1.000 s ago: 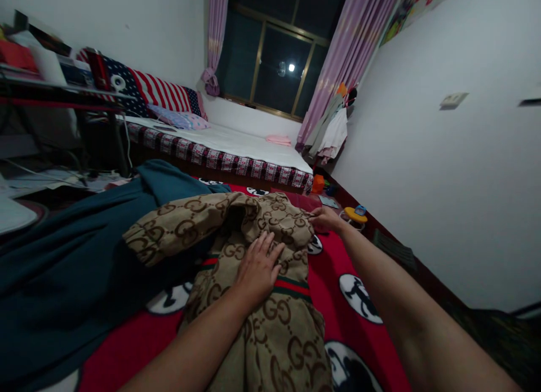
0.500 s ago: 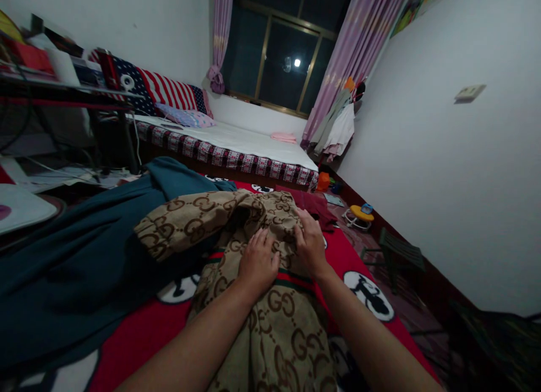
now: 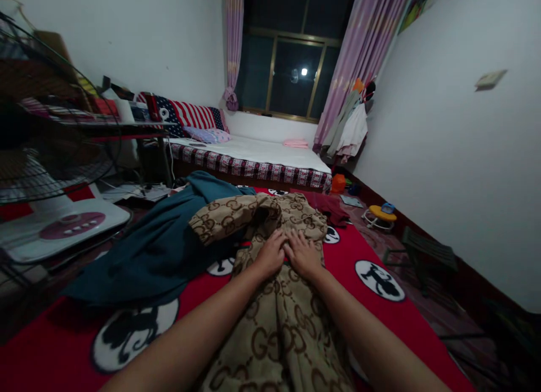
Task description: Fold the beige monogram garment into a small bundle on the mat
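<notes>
A tan long-sleeved top [image 3: 304,319] with brown interlocking letters is spread in front of me, one sleeve [image 3: 228,212] folded out to the left. My left hand [image 3: 271,255] rests on its upper middle, fingers stretched forward over the cloth. Right beside it lies my right hand [image 3: 302,254], palm down with the fingers spread on the fabric. The two hands are close together, their fingertips almost meeting. Left of the top is a crumpled dark teal garment [image 3: 169,245]. A dark red cloth [image 3: 333,209] sits beyond the top's far right side.
Under the clothes lies a red blanket [image 3: 359,319] with white round figures. A floor fan [image 3: 71,228] stands at left, near a cluttered desk [image 3: 139,123]. Across the room is a bed [image 3: 257,150]. A yellow stool [image 3: 380,213] and a dark folding stool [image 3: 431,251] are at right.
My right hand has slid inward and nearer to me, now beside my left hand. The view has turned left, bringing the fan into sight.
</notes>
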Tool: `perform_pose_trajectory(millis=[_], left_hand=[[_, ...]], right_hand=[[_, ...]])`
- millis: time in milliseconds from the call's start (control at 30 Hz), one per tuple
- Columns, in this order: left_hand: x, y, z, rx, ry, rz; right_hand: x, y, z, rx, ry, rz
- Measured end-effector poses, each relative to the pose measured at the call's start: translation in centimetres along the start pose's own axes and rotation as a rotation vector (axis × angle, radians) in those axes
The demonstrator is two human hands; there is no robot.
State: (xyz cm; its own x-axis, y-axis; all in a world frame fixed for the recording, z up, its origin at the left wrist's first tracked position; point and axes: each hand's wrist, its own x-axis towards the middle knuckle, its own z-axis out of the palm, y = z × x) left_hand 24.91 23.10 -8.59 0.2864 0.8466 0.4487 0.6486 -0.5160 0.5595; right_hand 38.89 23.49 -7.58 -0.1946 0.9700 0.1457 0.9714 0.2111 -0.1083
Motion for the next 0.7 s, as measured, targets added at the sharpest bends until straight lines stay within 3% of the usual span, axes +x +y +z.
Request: perform_pose_trajectory(millis=[133,200,267,333,367,433,567,700], left_hand=[[-3.3,0.6,-4.8,-0.117,-0.211,0.046],[-4.8,0.7,-8.5,-0.146,-0.212,-0.024],[-6.0,0.0,-12.7,-0.075,-0.004,-0.130],[-6.7,-1.6,-16.7,0.116,0.289,-0.220],[-6.9,-2.6,-18.4,0.200,0.379,-0.284],[-7.1,-4.8,-20.8,0.200,0.336,-0.510],[-6.8,-7.6,-22.2,-0.314,0.051,-1.014],[-5.9,-6.8,-20.8,-0.741,0.016,-1.071]], right_hand=[[-1.0,-0.5,0.7,0.089,-0.143,-0.009],[-1.0,-0.6,0.4,0.107,-0.161,0.002],[-1.3,-1.0,-0.1,0.107,-0.136,0.028],[-1.9,-1.7,-0.2,0.109,-0.031,0.057],[-2.3,-2.1,-0.1,0.115,0.030,0.051],[-3.0,-2.8,0.2,0.132,0.102,-0.014],[-3.8,-3.2,1.1,0.158,0.088,-0.129],[-3.8,-3.0,1.4,0.157,0.125,-0.133]])
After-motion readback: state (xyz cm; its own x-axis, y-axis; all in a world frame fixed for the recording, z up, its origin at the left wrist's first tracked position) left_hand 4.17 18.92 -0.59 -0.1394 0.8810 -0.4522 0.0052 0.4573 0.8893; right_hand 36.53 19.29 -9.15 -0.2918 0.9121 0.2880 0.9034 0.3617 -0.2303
